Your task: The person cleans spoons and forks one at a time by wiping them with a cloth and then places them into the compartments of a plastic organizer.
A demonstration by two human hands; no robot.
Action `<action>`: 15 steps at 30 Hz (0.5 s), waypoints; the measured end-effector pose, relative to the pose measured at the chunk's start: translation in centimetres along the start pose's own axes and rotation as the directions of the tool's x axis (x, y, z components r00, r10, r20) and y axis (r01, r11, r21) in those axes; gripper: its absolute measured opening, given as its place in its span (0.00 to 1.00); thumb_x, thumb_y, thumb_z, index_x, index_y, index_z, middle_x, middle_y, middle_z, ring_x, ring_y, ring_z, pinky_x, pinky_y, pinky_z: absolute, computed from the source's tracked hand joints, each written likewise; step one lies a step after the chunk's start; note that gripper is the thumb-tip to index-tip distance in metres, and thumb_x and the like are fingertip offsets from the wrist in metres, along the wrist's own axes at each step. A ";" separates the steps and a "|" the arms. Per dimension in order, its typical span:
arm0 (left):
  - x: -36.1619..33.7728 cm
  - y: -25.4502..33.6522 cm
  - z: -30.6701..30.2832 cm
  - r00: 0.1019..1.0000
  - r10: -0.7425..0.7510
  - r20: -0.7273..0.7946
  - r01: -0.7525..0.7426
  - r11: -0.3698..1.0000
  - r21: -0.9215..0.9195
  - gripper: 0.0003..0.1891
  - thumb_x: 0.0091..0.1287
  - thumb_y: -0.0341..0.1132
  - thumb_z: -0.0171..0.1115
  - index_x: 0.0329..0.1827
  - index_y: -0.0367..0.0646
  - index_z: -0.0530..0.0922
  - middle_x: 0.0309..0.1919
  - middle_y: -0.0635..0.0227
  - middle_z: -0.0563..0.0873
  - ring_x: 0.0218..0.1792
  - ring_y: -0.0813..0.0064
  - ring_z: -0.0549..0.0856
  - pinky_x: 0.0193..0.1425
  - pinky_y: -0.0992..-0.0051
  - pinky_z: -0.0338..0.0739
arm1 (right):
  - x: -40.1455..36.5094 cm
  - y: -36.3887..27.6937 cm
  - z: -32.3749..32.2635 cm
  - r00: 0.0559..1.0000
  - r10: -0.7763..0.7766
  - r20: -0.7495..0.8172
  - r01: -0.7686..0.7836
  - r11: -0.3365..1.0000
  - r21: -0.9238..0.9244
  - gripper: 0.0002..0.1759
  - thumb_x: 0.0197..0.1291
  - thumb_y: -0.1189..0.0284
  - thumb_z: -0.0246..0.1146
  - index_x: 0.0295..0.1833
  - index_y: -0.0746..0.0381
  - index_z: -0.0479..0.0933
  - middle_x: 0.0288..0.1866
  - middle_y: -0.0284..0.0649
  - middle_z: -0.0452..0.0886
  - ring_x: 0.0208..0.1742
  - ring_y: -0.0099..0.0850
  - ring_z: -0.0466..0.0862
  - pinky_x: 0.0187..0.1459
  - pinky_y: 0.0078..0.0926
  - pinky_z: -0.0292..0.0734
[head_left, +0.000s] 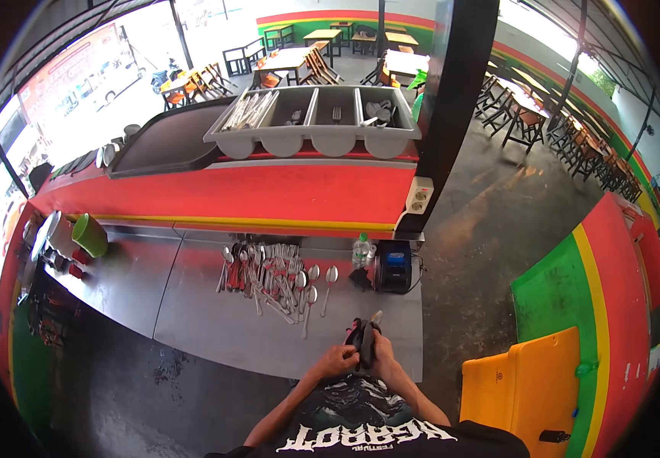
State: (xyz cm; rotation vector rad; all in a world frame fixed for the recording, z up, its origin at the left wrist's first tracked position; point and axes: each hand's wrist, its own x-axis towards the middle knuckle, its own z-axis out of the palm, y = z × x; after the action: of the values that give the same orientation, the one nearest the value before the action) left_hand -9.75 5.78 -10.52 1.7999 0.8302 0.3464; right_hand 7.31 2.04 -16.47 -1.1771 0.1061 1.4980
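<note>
My left hand (340,359) is closed on a dark cloth (359,334) with a pinkish edge, just in front of my body at the counter's near edge. Close beside it, my right hand (382,353) is also closed around the cloth. Out of the top of the cloth pokes a pale, shiny tip (377,315), which looks like the bowl of a spoon; the rest of it is hidden. Ahead and to the left lies a spread of spoons and forks (276,275) on the metal counter (200,313). One loose spoon (330,286) lies at its right side.
A grey cutlery tray (311,137) with compartments stands on the red ledge (230,191), beside a dark serving tray (169,137). Near the counter's right end are a clear bottle (361,250) and a black-and-blue device (395,267). A green container (90,235) sits far left; a yellow bin (521,385) stands right.
</note>
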 end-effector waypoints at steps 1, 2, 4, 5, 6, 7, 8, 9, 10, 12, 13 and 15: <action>-0.2 -0.2 -0.2 0.999 -0.029 0.016 0.029 0.999 -0.032 0.19 0.68 0.43 0.60 0.27 0.36 0.71 0.17 0.66 0.66 0.21 0.79 0.67 0.26 0.68 0.64 | -0.4 -0.3 0.8 0.999 0.002 -0.048 -0.002 1.000 -0.010 0.17 0.67 0.61 0.58 0.46 0.65 0.78 0.37 0.43 0.83 0.33 0.38 0.85 0.35 0.41 0.82; -0.8 -0.6 -0.1 0.998 -0.054 0.033 0.056 0.996 -0.066 0.19 0.69 0.43 0.59 0.26 0.36 0.70 0.16 0.68 0.65 0.21 0.80 0.66 0.26 0.69 0.63 | -0.5 -0.5 1.3 0.996 -0.009 -0.091 0.004 0.999 -0.051 0.17 0.66 0.61 0.60 0.46 0.65 0.78 0.37 0.43 0.83 0.33 0.37 0.85 0.35 0.41 0.82; -1.3 -1.1 0.2 0.994 -0.088 0.061 0.095 0.987 -0.128 0.20 0.70 0.43 0.59 0.25 0.36 0.70 0.16 0.72 0.64 0.21 0.83 0.65 0.25 0.71 0.61 | -0.5 0.2 1.4 0.984 -0.036 -0.173 0.013 0.991 -0.135 0.18 0.64 0.60 0.62 0.46 0.66 0.78 0.36 0.42 0.83 0.33 0.37 0.84 0.35 0.42 0.81; -1.5 -1.3 0.2 0.992 -0.102 0.074 0.113 0.981 -0.155 0.20 0.70 0.43 0.59 0.25 0.37 0.70 0.16 0.74 0.64 0.22 0.84 0.65 0.25 0.72 0.61 | -0.5 0.6 1.5 0.984 -0.020 -0.179 0.005 0.997 -0.081 0.17 0.63 0.62 0.64 0.45 0.66 0.79 0.36 0.41 0.83 0.33 0.35 0.84 0.35 0.39 0.81; -1.9 -1.8 0.5 0.989 -0.119 0.086 0.133 0.974 -0.181 0.20 0.71 0.43 0.58 0.25 0.37 0.70 0.17 0.75 0.64 0.22 0.85 0.64 0.25 0.72 0.60 | -0.4 0.7 1.4 0.983 -0.025 -0.182 0.010 0.997 -0.079 0.16 0.63 0.62 0.63 0.45 0.66 0.79 0.36 0.41 0.83 0.32 0.34 0.84 0.34 0.38 0.81; -1.6 -2.9 1.1 0.993 -0.099 0.062 0.110 0.970 -0.216 0.20 0.72 0.43 0.57 0.25 0.38 0.72 0.17 0.79 0.65 0.22 0.86 0.64 0.25 0.74 0.60 | -0.3 0.9 1.3 0.983 -0.026 -0.184 0.011 0.997 -0.078 0.16 0.63 0.63 0.63 0.45 0.66 0.79 0.36 0.40 0.83 0.32 0.34 0.84 0.34 0.37 0.81; -1.8 -4.1 1.8 0.992 -0.120 0.050 0.128 0.960 -0.250 0.19 0.72 0.43 0.57 0.25 0.39 0.73 0.17 0.79 0.66 0.22 0.86 0.64 0.25 0.74 0.59 | -0.1 1.2 1.4 0.982 -0.024 -0.185 0.011 0.997 -0.073 0.16 0.63 0.63 0.63 0.45 0.66 0.79 0.36 0.40 0.83 0.32 0.33 0.84 0.34 0.36 0.80; -1.9 -3.6 2.0 0.990 -0.138 0.038 0.143 0.949 -0.282 0.19 0.72 0.43 0.56 0.25 0.40 0.73 0.17 0.80 0.66 0.21 0.86 0.64 0.25 0.75 0.59 | -0.2 1.4 1.6 0.979 -0.063 -0.192 0.044 0.994 -0.098 0.15 0.64 0.64 0.63 0.44 0.67 0.79 0.35 0.40 0.83 0.31 0.33 0.83 0.33 0.35 0.80; -1.9 -3.0 1.8 0.987 -0.155 0.028 0.156 0.936 -0.315 0.19 0.73 0.43 0.56 0.25 0.40 0.74 0.17 0.80 0.66 0.21 0.87 0.64 0.25 0.75 0.59 | -0.4 1.4 1.8 0.975 -0.103 -0.199 0.080 0.989 -0.121 0.15 0.64 0.64 0.62 0.44 0.67 0.79 0.35 0.40 0.83 0.30 0.32 0.83 0.32 0.34 0.79; -1.6 -2.2 1.0 0.980 -0.181 0.083 0.197 0.941 -0.276 0.19 0.74 0.43 0.55 0.26 0.42 0.75 0.19 0.82 0.68 0.23 0.88 0.65 0.26 0.78 0.60 | -0.6 1.2 2.1 0.970 -0.134 -0.205 0.106 0.984 -0.143 0.14 0.64 0.65 0.62 0.44 0.67 0.79 0.34 0.39 0.82 0.30 0.31 0.82 0.31 0.33 0.79; -1.6 -1.9 0.8 0.980 -0.174 0.100 0.195 0.940 -0.279 0.18 0.74 0.43 0.55 0.26 0.42 0.75 0.20 0.83 0.68 0.23 0.89 0.65 0.27 0.79 0.60 | -0.6 1.1 2.2 0.971 -0.123 -0.204 0.095 0.985 -0.143 0.14 0.64 0.65 0.62 0.44 0.67 0.79 0.34 0.39 0.82 0.29 0.30 0.82 0.30 0.33 0.78; -1.9 -1.3 0.5 0.979 -0.161 0.124 0.192 0.934 -0.301 0.18 0.74 0.43 0.54 0.27 0.42 0.75 0.20 0.84 0.69 0.24 0.90 0.66 0.28 0.80 0.60 | -1.3 0.8 2.6 0.974 -0.121 -0.194 0.093 0.984 -0.152 0.14 0.64 0.65 0.62 0.44 0.67 0.79 0.33 0.38 0.81 0.29 0.29 0.81 0.30 0.32 0.78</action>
State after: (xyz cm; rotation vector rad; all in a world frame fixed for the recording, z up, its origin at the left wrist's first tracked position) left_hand -11.33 4.39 -11.59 1.4256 0.8127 0.2540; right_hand 4.97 2.55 -14.71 -1.4270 0.0729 1.3052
